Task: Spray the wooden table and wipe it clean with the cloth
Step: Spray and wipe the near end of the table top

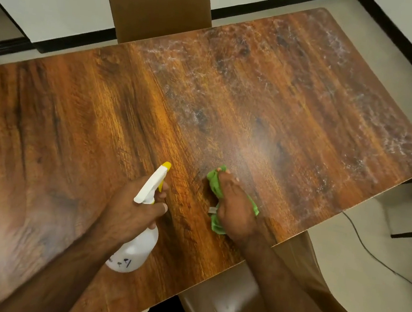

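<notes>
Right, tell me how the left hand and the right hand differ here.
The left hand grips a white spray bottle by its neck; the right hand holds a bunched green cloth. The left hand keeps its bottle tilted, yellow nozzle pointing away, while the right hand presses its cloth down on the wooden table. Both are over the near part of the table, side by side.

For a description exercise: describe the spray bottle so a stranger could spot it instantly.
Over the wooden table, near its front edge, the left hand grips the spray bottle. It is white with a yellow nozzle, unlike the green cloth under the right hand.
</notes>
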A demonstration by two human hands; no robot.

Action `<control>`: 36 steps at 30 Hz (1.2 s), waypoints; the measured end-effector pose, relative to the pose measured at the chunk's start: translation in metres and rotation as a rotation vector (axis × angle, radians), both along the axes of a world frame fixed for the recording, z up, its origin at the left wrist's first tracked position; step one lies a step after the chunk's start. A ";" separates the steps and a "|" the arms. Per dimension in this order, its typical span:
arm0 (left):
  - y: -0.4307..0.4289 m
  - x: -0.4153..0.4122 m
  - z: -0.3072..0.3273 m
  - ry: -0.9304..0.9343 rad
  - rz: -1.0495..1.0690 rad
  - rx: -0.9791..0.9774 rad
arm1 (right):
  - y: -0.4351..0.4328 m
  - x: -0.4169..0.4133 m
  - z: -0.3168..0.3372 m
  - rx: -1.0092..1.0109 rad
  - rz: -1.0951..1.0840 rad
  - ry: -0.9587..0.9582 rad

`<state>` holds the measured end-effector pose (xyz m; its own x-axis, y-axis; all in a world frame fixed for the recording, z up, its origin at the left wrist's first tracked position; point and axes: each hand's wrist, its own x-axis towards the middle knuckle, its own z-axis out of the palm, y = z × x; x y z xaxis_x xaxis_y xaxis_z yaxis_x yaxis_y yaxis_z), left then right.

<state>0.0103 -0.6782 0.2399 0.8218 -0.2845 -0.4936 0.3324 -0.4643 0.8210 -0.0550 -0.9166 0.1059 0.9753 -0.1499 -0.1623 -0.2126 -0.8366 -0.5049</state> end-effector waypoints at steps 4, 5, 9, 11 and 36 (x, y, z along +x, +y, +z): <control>-0.004 0.008 0.006 -0.022 0.051 0.023 | 0.040 -0.026 0.001 0.058 0.277 -0.026; -0.005 0.010 0.008 -0.022 0.063 0.030 | 0.040 -0.027 0.002 0.057 0.372 -0.062; -0.004 0.015 0.009 -0.014 0.090 0.028 | 0.008 0.009 -0.003 0.022 0.185 -0.037; -0.002 0.018 0.009 -0.012 0.100 0.044 | 0.006 0.026 -0.001 -0.003 0.032 -0.022; 0.016 0.041 0.003 -0.076 0.126 0.020 | 0.028 0.078 0.002 0.006 -0.069 -0.002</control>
